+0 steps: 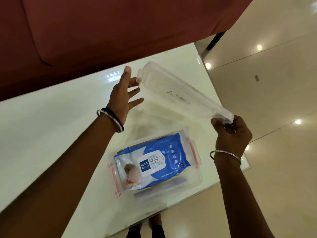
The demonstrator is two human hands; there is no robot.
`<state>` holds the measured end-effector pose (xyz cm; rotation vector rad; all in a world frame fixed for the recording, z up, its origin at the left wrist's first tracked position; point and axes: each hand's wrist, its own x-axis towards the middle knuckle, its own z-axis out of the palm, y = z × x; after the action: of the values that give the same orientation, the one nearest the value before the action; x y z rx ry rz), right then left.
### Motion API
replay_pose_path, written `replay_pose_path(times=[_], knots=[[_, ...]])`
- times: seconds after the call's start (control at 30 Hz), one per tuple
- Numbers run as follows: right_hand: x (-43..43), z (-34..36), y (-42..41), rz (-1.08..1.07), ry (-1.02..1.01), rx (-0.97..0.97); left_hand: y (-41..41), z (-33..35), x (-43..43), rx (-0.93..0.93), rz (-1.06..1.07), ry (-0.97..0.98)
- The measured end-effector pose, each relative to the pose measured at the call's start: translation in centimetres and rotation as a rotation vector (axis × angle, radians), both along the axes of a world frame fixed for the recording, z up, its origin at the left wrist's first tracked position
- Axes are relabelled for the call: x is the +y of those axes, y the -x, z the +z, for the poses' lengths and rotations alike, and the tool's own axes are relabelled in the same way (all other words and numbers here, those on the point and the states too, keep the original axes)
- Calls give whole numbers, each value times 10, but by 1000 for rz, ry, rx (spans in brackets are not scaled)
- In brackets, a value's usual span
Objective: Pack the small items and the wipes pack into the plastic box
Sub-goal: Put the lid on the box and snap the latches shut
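Observation:
A clear plastic box [197, 182] with pink side latches stands on the glass table near its front edge. A blue and white wipes pack [154, 162] lies inside it, on top; a bluish item shows dimly beneath the pack. My right hand [231, 134] grips one end of the translucent lid [180, 93], held tilted in the air above and beyond the box. My left hand [124, 93] is spread, fingertips touching the lid's far end.
The white glass table [51, 126] ends close to the right of the box. A dark red sofa [103, 31] runs along the table's far side. Glossy cream floor [274, 83] lies to the right. My feet show under the glass.

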<state>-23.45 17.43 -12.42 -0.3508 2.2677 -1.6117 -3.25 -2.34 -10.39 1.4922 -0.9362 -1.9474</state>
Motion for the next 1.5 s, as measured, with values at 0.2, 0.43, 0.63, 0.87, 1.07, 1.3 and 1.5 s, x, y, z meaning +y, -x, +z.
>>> replay_pose_path(times=[0.2, 0.43, 0.63, 0.87, 1.07, 1.3, 1.5], knots=[[11, 30, -21, 150, 195, -104, -59, 35, 47, 171, 200, -82], [53, 50, -53, 159, 499, -664, -99, 56, 98, 174, 279, -24], [69, 50, -67, 102, 449, -699, -122, 47, 138, 180, 263, 83], [79, 36, -62, 302, 105, -410, -130, 36, 182, -41, 147, 202], [86, 21, -72, 410, -40, -165, -131, 28, 209, -315, 28, 305], [84, 9, -89, 457, -170, -25, -128, 14, 222, -525, -12, 417], [78, 7, -90, 463, -236, 46, -132, 2, 221, -496, -17, 364]])
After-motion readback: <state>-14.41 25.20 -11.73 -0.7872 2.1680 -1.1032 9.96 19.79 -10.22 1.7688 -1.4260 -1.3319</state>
